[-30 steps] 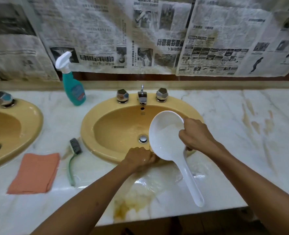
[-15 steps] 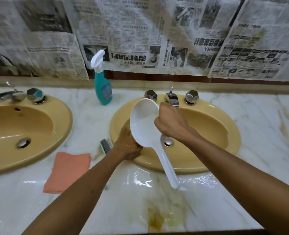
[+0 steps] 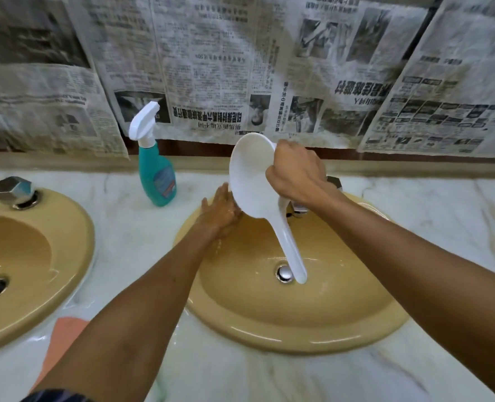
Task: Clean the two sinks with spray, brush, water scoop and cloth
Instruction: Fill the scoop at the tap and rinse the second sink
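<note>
Marble surface (image 3: 414, 216) wet and streaked, backed by newspaper sheets (image 3: 211, 68) pasted along the wall. Right-hand yellow sink (image 3: 313, 326) under rinse: basin glistening, water visible around chrome drain plug (image 3: 284, 273). Left-hand yellow sink (image 3: 52, 242) partly in view at the edge, also damp, with faceted chrome tap knob (image 3: 13, 189) at its rim. White water scoop (image 3: 252, 184) raised over the back rim of the right-hand sink, bowl tilted toward the rear left, handle pointing down toward the drain. Right hand (image 3: 297, 172) clenched as a firm grip on the scoop where bowl meets handle. Left hand (image 3: 221, 211) released, fingers straight, palm laid on the wet rear-left rim just below the scoop's bowl, apparently rubbing under the pour. Teal spray bottle (image 3: 157, 177) upright on the surface between the two sinks, near the wall. Orange cloth (image 3: 63, 340) lying at the front of the surface, mostly hidden by the left forearm. Brush not visible. Step judged in hand: rinsing the right-hand sink with scooped water, hand wiping residue. Next move judged to call for emptying the scoop along the remaining rim, then setting it down and reaching for the cloth to dry.
</note>
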